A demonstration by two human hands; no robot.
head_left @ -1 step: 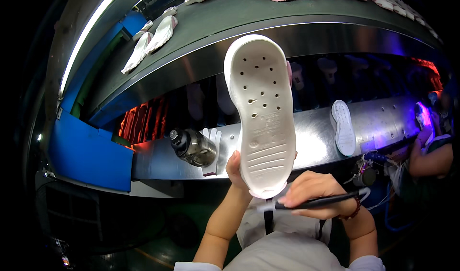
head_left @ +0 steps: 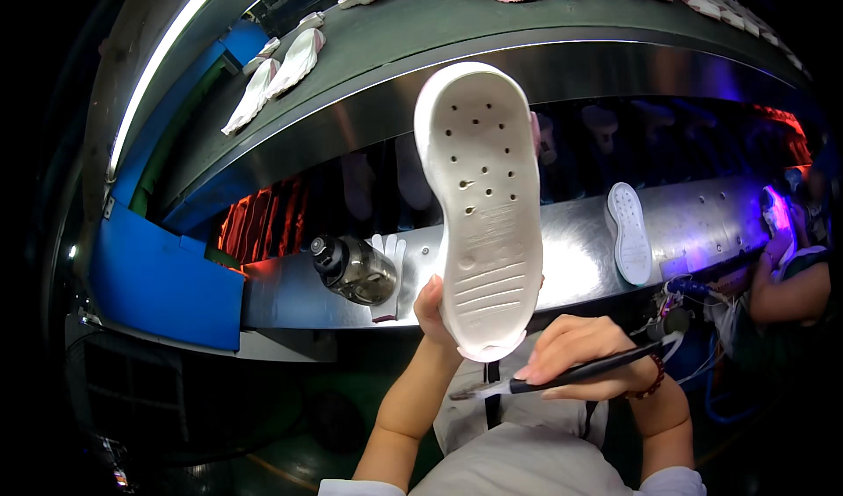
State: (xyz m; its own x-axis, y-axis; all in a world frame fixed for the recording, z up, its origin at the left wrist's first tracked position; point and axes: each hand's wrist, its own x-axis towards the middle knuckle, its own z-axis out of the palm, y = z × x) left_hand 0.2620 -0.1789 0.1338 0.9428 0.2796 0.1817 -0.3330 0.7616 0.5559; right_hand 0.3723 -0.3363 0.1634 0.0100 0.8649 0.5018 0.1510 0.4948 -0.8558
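Low down, the white sole (head_left: 492,268) is gripped between left fingers (head_left: 428,303); below it, a brush (head_left: 575,374) is pinched by right fingers (head_left: 562,348).

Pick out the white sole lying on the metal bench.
The right-hand sole, unheld on the bench; the larger-looking middle sole is held up in the left hand.

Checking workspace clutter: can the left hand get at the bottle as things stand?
Probably not right away: the left hand is holding the white sole. Otherwise the way looks free: the bottle is to the hand's left, a white glove beside it.
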